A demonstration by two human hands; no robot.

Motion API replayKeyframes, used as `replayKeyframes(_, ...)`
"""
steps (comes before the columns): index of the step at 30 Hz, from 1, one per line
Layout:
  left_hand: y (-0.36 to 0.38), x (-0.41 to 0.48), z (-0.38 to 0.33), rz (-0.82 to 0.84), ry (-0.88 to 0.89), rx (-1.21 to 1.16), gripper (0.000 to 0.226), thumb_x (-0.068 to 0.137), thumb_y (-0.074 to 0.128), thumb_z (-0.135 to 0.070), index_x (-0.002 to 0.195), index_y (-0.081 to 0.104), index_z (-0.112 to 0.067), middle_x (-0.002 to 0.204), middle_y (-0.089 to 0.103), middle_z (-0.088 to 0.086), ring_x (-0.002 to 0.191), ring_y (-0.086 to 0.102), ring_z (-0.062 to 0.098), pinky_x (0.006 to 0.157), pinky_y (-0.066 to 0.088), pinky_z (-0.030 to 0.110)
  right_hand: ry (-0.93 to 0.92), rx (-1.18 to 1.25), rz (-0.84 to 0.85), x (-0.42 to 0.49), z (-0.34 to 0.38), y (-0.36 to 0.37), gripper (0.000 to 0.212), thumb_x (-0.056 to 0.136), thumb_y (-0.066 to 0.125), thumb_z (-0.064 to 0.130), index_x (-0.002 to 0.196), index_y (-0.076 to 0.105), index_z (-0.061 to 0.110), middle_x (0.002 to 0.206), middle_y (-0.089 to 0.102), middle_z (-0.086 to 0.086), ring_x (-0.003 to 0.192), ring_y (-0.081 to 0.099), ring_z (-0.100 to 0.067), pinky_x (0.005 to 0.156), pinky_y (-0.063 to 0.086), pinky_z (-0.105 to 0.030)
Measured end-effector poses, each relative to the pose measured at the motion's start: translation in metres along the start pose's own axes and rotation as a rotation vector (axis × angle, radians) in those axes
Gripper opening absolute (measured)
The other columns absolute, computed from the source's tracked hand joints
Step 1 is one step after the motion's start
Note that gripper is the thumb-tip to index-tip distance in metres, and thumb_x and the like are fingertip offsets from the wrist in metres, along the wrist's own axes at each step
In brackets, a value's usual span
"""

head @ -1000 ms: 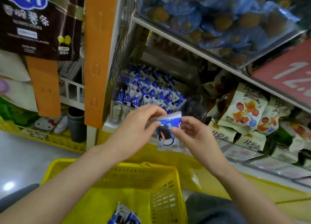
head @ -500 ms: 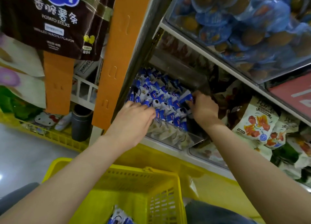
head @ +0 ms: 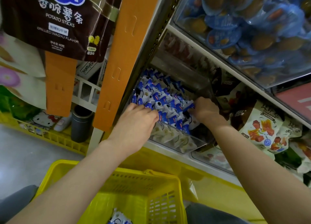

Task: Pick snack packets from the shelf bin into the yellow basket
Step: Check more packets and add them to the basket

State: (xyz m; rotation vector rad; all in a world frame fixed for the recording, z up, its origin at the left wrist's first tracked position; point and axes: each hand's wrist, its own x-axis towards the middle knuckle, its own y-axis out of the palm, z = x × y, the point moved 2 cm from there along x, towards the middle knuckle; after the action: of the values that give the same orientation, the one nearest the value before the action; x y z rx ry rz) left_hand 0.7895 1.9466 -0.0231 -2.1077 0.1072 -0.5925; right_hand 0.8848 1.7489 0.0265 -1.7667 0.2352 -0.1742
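A clear shelf bin holds a heap of several blue-and-white snack packets. Both hands reach into it from the front. My left hand lies on the near left of the heap, its fingers curled over a packet at the front edge. At the heap's right side, my right hand pinches a blue packet end with curled fingers. The yellow basket sits below my forearms. A few of the same packets lie at its bottom.
An orange upright post borders the bin on the left. White-and-red snack bags fill the neighbouring bin to the right. A shelf of blue-wrapped snacks hangs overhead. A brown potato-stick bag hangs at upper left.
One second ago both hands held a single packet in front of the shelf. They have since moved up into the bin and now dig among the packets.
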Motion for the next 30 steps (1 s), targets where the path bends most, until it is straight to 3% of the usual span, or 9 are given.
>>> replayKeyframes(4,-0.001,0.0,0.001,0.013,0.0,-0.034,0.03,0.099,0.031,-0.029,0.114,0.057,-0.025,0.109,0.065,-0.008,0.103,0.054,0.011,0.094,0.025,0.027,-0.056,0.272,0.045,0.007,0.0,0.008,0.013,0.092,0.054,0.022,0.098,0.057,0.01,0.084,0.053,-0.004,0.073,0.052,-0.016,0.065,0.04,-0.028)
replayKeyframes(7,-0.001,0.0,0.001,0.015,-0.004,-0.045,0.03,0.099,0.032,-0.029,0.113,0.058,-0.026,0.108,0.065,-0.008,0.103,0.054,0.011,0.093,0.024,0.027,-0.069,0.255,0.129,0.01,-0.002,0.013,0.011,0.093,0.052,0.022,0.088,0.052,0.013,0.075,0.049,-0.001,0.063,0.046,-0.01,0.054,0.033,-0.023)
replayKeyframes(12,-0.003,-0.002,0.002,-0.002,0.011,-0.029,0.026,0.099,0.035,-0.026,0.11,0.059,-0.023,0.106,0.065,-0.007,0.1,0.054,0.013,0.094,0.027,0.028,-0.048,0.162,0.261,0.015,-0.001,0.013,0.02,0.095,0.049,0.022,0.102,0.057,0.005,0.084,0.055,-0.004,0.063,0.046,-0.009,0.051,0.033,-0.022)
replayKeyframes(15,-0.005,-0.004,0.005,-0.016,0.029,0.033,0.022,0.098,0.04,-0.02,0.108,0.06,-0.019,0.104,0.065,-0.002,0.1,0.053,0.017,0.092,0.03,0.031,-0.03,0.174,0.091,0.013,0.008,0.01,0.025,0.095,0.05,0.026,0.11,0.051,0.007,0.109,0.059,-0.012,0.077,0.056,-0.018,0.063,0.043,-0.026)
replayKeyframes(17,-0.007,-0.005,0.007,-0.028,0.043,0.059,0.019,0.096,0.046,-0.017,0.105,0.063,-0.016,0.101,0.066,0.001,0.097,0.056,0.02,0.091,0.036,0.033,-0.175,0.281,-0.154,0.014,0.022,0.004,0.03,0.094,0.051,0.029,0.119,0.048,0.012,0.108,0.059,-0.008,0.087,0.057,-0.018,0.07,0.043,-0.029)
replayKeyframes(19,-0.008,-0.005,0.009,-0.03,0.06,0.067,0.017,0.094,0.049,-0.015,0.102,0.064,-0.015,0.097,0.067,0.001,0.093,0.058,0.02,0.089,0.04,0.035,-0.361,0.512,-0.212,0.015,0.043,-0.004,0.028,0.094,0.05,0.027,0.119,0.051,0.015,0.109,0.059,-0.004,0.089,0.054,-0.012,0.075,0.041,-0.026)
replayKeyframes(21,-0.008,-0.004,0.01,-0.017,0.069,0.073,0.016,0.093,0.05,-0.015,0.101,0.064,-0.016,0.096,0.067,0.0,0.093,0.058,0.019,0.089,0.04,0.034,-0.452,0.644,-0.139,0.022,0.064,-0.007,0.029,0.095,0.05,0.023,0.121,0.054,0.012,0.115,0.06,-0.007,0.1,0.057,-0.015,0.082,0.042,-0.025)
replayKeyframes(26,-0.009,-0.003,0.012,-0.008,0.098,0.07,0.013,0.091,0.054,-0.012,0.097,0.065,-0.015,0.091,0.067,0.0,0.087,0.06,0.02,0.082,0.046,0.036,-0.439,0.508,0.066,0.047,0.098,0.004,0.034,0.096,0.047,0.024,0.122,0.054,0.004,0.122,0.057,-0.018,0.112,0.054,-0.028,0.097,0.044,-0.039)
replayKeyframes(30,-0.007,-0.002,0.014,-0.008,0.11,0.075,0.015,0.092,0.051,-0.013,0.098,0.064,-0.015,0.091,0.066,0.001,0.087,0.058,0.021,0.08,0.044,0.036,-0.421,0.509,0.161,0.055,0.109,0.008,0.035,0.095,0.049,0.029,0.12,0.057,0.006,0.118,0.059,-0.015,0.11,0.055,-0.026,0.094,0.045,-0.036)
